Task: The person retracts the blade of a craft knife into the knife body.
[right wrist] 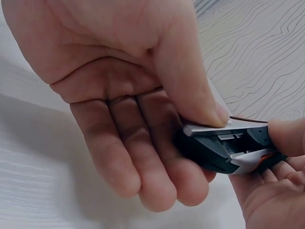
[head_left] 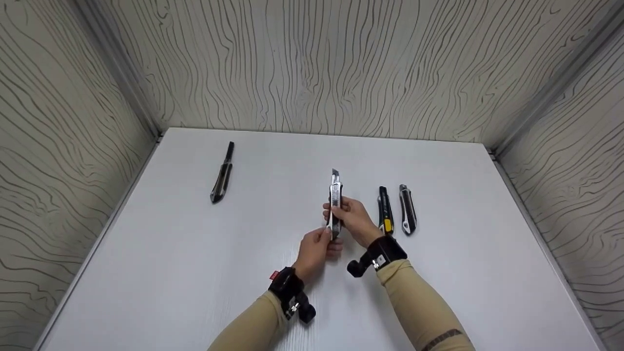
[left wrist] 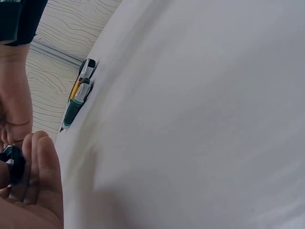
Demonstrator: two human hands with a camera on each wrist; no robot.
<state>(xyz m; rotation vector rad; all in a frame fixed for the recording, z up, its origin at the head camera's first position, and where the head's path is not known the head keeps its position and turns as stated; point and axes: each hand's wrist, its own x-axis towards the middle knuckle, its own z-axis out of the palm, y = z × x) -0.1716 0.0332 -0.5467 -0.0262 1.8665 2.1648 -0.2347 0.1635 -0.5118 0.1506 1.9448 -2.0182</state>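
A silver and black utility knife [head_left: 335,195] is held upright between both hands over the middle of the table, blade tip pointing to the back wall. The right hand [head_left: 358,222] grips its handle from the right, thumb on top. Lower down, the left hand [head_left: 314,253] pinches the handle's rear end between thumb and fingers. Up close in the right wrist view, the right thumb presses the silver edge of the knife [right wrist: 248,162], and an opening shows in its end. The left wrist view catches only the dark end of the knife [left wrist: 17,164] between the left fingers.
Right of the hands lie a black knife with a yellow slider [head_left: 384,209] and a silver-grey knife [head_left: 408,212]. Another dark utility knife [head_left: 223,180] lies at the back left. Wood-patterned panels [head_left: 312,63] wall the white table [head_left: 161,243] on three sides.
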